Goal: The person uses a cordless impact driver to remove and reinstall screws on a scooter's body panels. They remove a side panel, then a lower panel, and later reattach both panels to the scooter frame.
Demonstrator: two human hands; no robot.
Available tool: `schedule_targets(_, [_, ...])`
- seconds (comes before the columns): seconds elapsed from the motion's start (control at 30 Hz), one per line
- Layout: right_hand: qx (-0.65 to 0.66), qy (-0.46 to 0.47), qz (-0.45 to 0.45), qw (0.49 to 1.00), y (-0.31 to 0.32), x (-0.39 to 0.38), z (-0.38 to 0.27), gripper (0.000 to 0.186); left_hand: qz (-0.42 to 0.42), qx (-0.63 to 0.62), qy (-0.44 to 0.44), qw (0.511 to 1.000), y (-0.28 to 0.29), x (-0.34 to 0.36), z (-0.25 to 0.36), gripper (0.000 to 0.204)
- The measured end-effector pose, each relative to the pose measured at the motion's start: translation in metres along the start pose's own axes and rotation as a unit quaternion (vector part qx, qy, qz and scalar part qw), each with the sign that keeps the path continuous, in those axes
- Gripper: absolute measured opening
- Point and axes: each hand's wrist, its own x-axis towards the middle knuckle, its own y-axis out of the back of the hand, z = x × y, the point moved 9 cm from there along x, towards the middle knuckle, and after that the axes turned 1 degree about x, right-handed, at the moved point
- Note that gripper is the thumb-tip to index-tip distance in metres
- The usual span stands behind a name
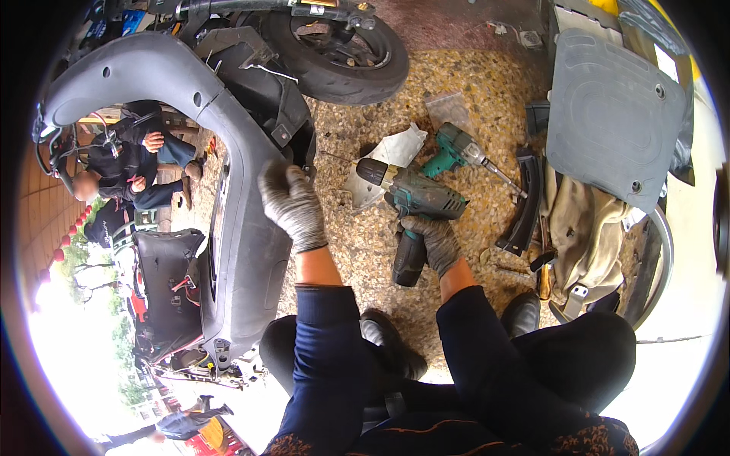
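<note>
My left hand (291,205), in a grey glove, rests at the edge of the scooter's grey body panel (251,281), fingers curled; what they grip is unclear. Beside a black bracket (283,114) there, a thin bit points leftward from the cordless drill (414,194). My gloved right hand (433,239) is wrapped round that drill's handle. A white crumpled sheet (395,144) lies behind the drill on the speckled floor, with a green power driver (449,152) fitted with a long silver extension and a clear plastic bag (447,109) nearby.
A black tyre (342,80) lies at the top. Right: a grey panel (608,114), black curved part (521,205), khaki cloth (585,235) and tools. A seated person (114,175) is beyond the scooter at left; another person (179,425) is at lower left. My shoes flank the lower middle.
</note>
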Motion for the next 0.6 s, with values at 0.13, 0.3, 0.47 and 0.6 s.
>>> schedule_targets(0.13, [-0.004, -0.028, 0.026, 0.999, 0.004, 0.0, 0.005, 0.04, 0.067, 0.431, -0.275, 0.857, 0.009, 0.02, 0.087, 0.054])
schedule_targets(0.3, [-0.023, -0.044, 0.012, 0.999, -0.005, 0.001, 0.009, 0.037, -0.021, 0.469, -0.17, 0.867, -0.016, 0.059, 0.091, 0.096])
schedule_targets(0.47, [-0.026, -0.045, 0.007, 0.999, -0.008, 0.0, 0.01, 0.035, -0.01, 0.59, -0.09, 0.802, -0.03, 0.065, 0.086, 0.125])
schedule_targets(0.6, [-0.021, -0.031, 0.013, 0.999, -0.004, 0.0, 0.006, 0.034, -0.017, 0.586, -0.057, 0.808, -0.028, 0.069, 0.082, 0.125])
